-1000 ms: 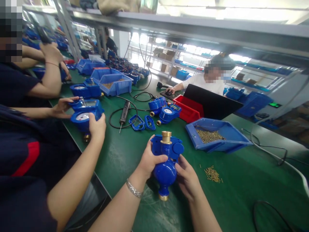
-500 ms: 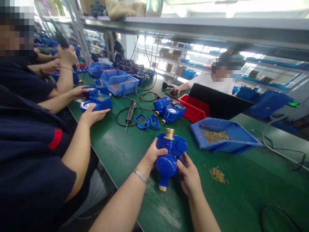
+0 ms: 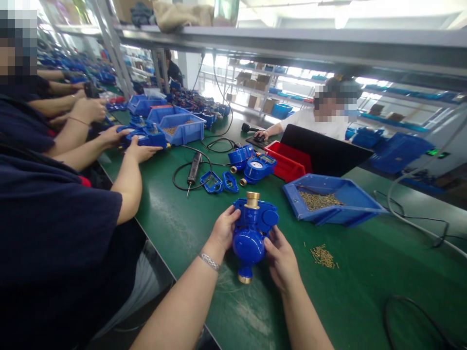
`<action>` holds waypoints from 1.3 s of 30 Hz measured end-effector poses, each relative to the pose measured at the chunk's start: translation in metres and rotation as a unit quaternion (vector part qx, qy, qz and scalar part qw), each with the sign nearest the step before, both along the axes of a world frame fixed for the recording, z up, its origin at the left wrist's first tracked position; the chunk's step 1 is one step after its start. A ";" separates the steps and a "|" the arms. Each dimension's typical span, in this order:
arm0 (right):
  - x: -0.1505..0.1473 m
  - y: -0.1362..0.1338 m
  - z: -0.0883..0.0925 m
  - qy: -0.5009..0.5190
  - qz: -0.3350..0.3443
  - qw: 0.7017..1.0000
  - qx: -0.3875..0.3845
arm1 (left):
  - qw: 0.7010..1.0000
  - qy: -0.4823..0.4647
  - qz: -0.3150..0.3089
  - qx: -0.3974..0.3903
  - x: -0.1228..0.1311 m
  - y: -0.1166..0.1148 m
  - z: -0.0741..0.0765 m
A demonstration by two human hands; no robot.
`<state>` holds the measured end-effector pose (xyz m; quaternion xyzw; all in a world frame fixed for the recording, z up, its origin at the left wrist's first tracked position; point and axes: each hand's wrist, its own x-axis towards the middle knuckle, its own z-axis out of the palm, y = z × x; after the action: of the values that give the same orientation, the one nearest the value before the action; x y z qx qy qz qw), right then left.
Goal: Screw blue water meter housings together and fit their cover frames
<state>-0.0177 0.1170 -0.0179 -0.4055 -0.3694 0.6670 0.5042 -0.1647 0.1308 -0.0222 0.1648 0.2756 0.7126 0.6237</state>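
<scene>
Between my hands is a blue water meter [image 3: 249, 245] with brass threaded ends, its rounded underside toward me. My left hand [image 3: 223, 229] grips its left side, thumb near the upper body; a metal bracelet circles that wrist. My right hand [image 3: 281, 255] holds the lower right side, fingers partly hidden behind the meter. Beyond it lie two more water meters [image 3: 256, 166], two blue frame-like covers [image 3: 211, 182] and an electric screwdriver [image 3: 194, 169] with a coiled cable. Loose brass screws [image 3: 323, 256] lie in a small pile to the right.
A blue bin [image 3: 359, 203] of screws stands right, beside a red bin [image 3: 286, 163] and a dark monitor [image 3: 323, 149]. Co-workers' hands [image 3: 140, 149] hold another meter at the left. A metal shelf [image 3: 292, 41] spans overhead. A black cable [image 3: 392, 311] lies front right.
My left thumb has shifted up and off the middle of the meter toward its upper edge. The co-worker's raised hand at the left has come down. The whole view has shifted slightly.
</scene>
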 end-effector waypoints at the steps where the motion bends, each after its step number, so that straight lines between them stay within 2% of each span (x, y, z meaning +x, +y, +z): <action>1: 0.000 -0.001 0.001 0.003 0.007 1.000 0.000 | 1.000 -0.001 -0.001 0.002 0.000 0.000 0.000; 11: -0.006 -0.007 0.004 0.020 0.024 0.999 -0.013 | 1.000 -0.005 -0.030 0.002 -0.002 0.000 -0.002; 16: -0.004 -0.006 0.006 0.024 0.028 0.999 -0.010 | 0.999 0.005 -0.051 0.009 -0.006 -0.003 0.003; 20: -0.002 -0.008 0.007 0.030 0.042 0.999 -0.007 | 0.999 0.017 -0.027 0.002 -0.005 -0.003 0.005; 27: -0.003 -0.010 0.005 0.043 0.071 0.997 -0.009 | 0.999 0.028 0.025 -0.019 -0.002 0.000 -0.001; 33: 0.001 -0.008 0.000 0.048 0.077 0.996 0.009 | 1.000 0.025 0.008 -0.008 -0.005 0.000 -0.001; 39: -0.002 -0.009 -0.002 0.038 0.063 0.997 0.018 | 1.000 0.009 -0.002 0.013 -0.010 0.004 -0.009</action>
<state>-0.0193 0.1081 -0.0201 -0.3465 -0.3866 0.7060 0.4818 -0.1745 0.1351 -0.0312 0.1799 0.2720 0.7131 0.6206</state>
